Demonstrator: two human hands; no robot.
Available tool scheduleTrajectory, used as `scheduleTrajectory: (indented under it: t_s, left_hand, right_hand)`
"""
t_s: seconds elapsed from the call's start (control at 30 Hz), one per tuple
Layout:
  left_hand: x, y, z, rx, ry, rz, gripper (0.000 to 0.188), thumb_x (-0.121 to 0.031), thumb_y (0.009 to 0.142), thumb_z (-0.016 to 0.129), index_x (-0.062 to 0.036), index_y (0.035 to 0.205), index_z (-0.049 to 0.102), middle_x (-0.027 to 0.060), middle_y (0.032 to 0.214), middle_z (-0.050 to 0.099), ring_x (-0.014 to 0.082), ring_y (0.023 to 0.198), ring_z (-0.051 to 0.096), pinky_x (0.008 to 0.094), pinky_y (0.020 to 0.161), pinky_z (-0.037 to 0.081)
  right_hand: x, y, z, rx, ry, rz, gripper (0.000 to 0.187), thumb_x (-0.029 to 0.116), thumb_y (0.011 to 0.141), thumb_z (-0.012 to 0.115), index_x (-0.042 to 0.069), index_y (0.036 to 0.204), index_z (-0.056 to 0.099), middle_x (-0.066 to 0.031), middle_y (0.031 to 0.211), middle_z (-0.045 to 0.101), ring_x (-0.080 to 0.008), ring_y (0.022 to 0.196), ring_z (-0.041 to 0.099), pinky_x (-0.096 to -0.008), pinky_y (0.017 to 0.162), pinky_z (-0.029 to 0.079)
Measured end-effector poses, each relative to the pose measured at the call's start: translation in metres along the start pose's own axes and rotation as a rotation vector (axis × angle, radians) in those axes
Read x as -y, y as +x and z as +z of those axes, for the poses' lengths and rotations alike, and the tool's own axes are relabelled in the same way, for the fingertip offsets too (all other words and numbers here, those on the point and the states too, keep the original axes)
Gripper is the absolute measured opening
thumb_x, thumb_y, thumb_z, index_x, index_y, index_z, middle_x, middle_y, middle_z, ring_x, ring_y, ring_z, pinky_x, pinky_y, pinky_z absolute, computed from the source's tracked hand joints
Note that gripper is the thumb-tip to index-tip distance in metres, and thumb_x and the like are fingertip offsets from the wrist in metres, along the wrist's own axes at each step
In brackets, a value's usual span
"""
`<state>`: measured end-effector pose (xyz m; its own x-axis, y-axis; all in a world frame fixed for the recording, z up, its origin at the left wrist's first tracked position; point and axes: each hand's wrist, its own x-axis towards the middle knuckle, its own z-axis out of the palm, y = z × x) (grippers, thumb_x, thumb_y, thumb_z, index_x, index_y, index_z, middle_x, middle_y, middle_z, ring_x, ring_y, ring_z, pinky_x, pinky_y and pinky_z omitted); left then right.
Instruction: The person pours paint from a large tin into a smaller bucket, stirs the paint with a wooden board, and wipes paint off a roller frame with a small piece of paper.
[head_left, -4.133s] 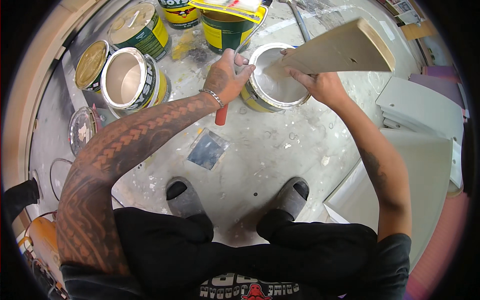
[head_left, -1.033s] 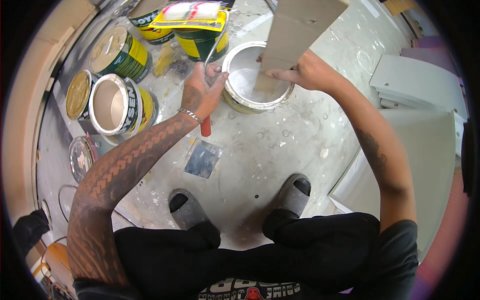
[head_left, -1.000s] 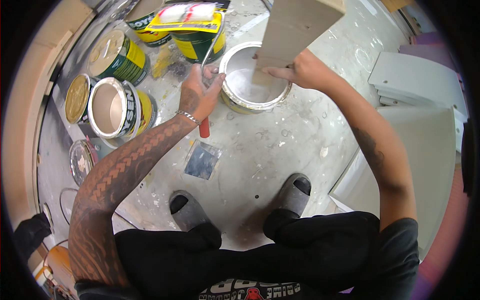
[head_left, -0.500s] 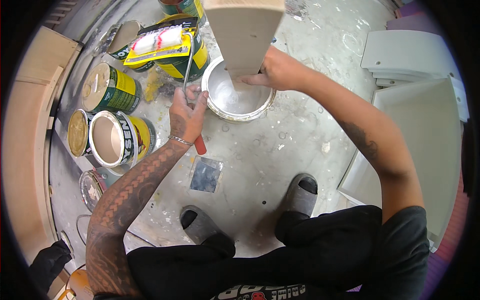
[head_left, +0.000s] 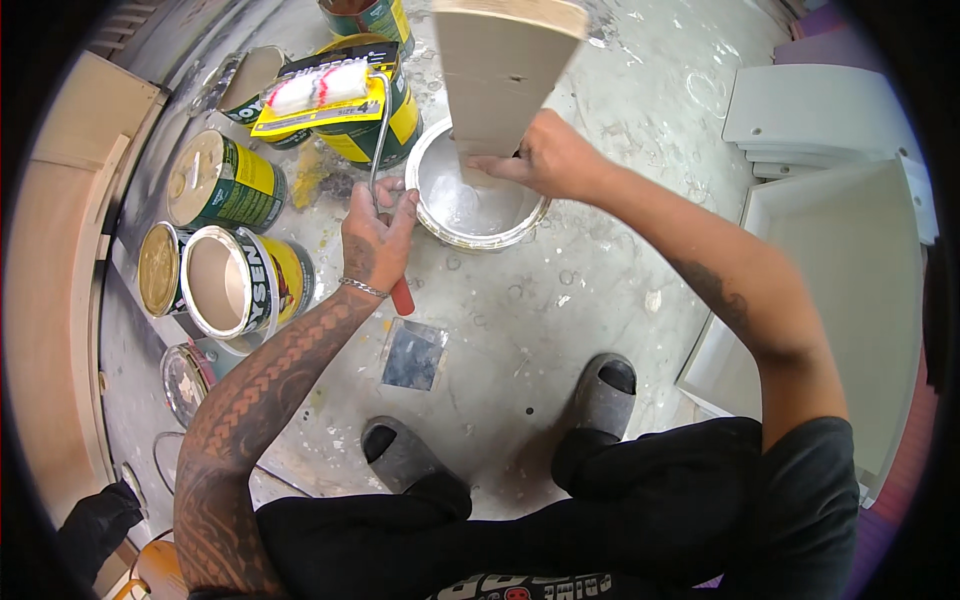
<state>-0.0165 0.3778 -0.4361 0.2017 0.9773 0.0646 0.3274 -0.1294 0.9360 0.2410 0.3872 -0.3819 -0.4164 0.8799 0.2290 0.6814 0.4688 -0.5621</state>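
Observation:
My left hand (head_left: 376, 238) is closed around the handle of a small paint roller (head_left: 402, 298). The roller's white and red sleeve (head_left: 318, 88) points up and left, over a yellow and black package card. My left fingertips are at the left side of an open bucket (head_left: 480, 242) with whitish paint inside; I cannot tell if they touch its rim. My right hand (head_left: 553, 155) grips a wide wooden board (head_left: 505, 80) low down, thumb across its near face. The board stands upright, its lower end inside the bucket and its top close to the camera.
Several green and yellow paint cans (head_left: 225, 180) stand at the left, among them an open can (head_left: 215, 280) with beige inside. A dark square sheet (head_left: 414, 356) lies on the floor before my feet. White panels (head_left: 815, 110) and a white tray-like box (head_left: 830, 300) are at the right.
The board's top has shifted slightly right, and my right hand has moved a little with it. My left hand keeps its hold on the roller.

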Motion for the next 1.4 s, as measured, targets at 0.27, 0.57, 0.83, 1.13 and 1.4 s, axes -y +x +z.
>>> scheduleTrajectory:
  t_s: [0.27, 0.57, 0.83, 1.13, 1.4]
  left_hand:
    - [0.005, 0.0, -0.004, -0.028, -0.01, 0.02, 0.031, -0.018, 0.093, 0.071, -0.0027, 0.094, 0.044, 0.012, 0.107, 0.07, 0.0128, 0.061, 0.061, 0.0314, 0.058, 0.049]
    - [0.005, 0.0, -0.004, -0.022, -0.008, 0.014, 0.031, -0.019, 0.093, 0.071, -0.002, 0.094, 0.046, 0.0111, 0.107, 0.07, 0.013, 0.061, 0.061, 0.0314, 0.058, 0.049]
    - [0.004, 0.0, -0.002, -0.043, -0.007, 0.051, 0.03, -0.019, 0.092, 0.071, -0.0025, 0.093, 0.046, 0.0108, 0.106, 0.07, 0.0135, 0.059, 0.058, 0.0325, 0.057, 0.048]
    - [0.007, -0.001, -0.008, -0.049, 0.043, 0.017, 0.029, -0.02, 0.091, 0.072, -0.001, 0.098, 0.051, 0.0096, 0.098, 0.069, 0.015, 0.061, 0.058, 0.0334, 0.06, 0.048]
    - [0.012, 0.003, -0.008, -0.079, 0.126, 0.129, 0.029, -0.02, 0.091, 0.072, -0.001, 0.096, 0.05, 0.0114, 0.101, 0.071, 0.0184, 0.062, 0.061, 0.0344, 0.063, 0.051]
  right_hand:
    - [0.007, -0.002, -0.021, 0.105, 0.206, 0.01, 0.039, 0.033, 0.087, 0.073, 0.004, 0.114, 0.07, -0.0216, 0.102, 0.072, -0.0408, 0.093, 0.068, -0.0436, 0.085, 0.054]
    - [0.014, 0.001, 0.01, -0.078, 0.119, -0.016, 0.035, 0.032, 0.087, 0.073, 0.006, 0.111, 0.071, -0.0219, 0.099, 0.071, -0.0392, 0.088, 0.069, -0.0441, 0.08, 0.054]
    - [0.015, 0.008, -0.026, 0.169, 0.019, -0.004, 0.034, 0.03, 0.086, 0.075, 0.007, 0.111, 0.071, -0.0184, 0.101, 0.072, -0.0378, 0.088, 0.068, -0.0436, 0.082, 0.053]
    - [0.027, 0.007, -0.024, 0.282, 0.096, 0.04, 0.035, 0.022, 0.088, 0.075, 0.011, 0.121, 0.069, -0.0103, 0.113, 0.07, -0.0281, 0.108, 0.065, -0.0401, 0.095, 0.052]
    - [0.021, -0.003, -0.003, 0.032, -0.037, -0.031, 0.036, 0.015, 0.086, 0.074, 0.011, 0.121, 0.07, -0.0081, 0.121, 0.07, -0.027, 0.109, 0.065, -0.0392, 0.096, 0.052]
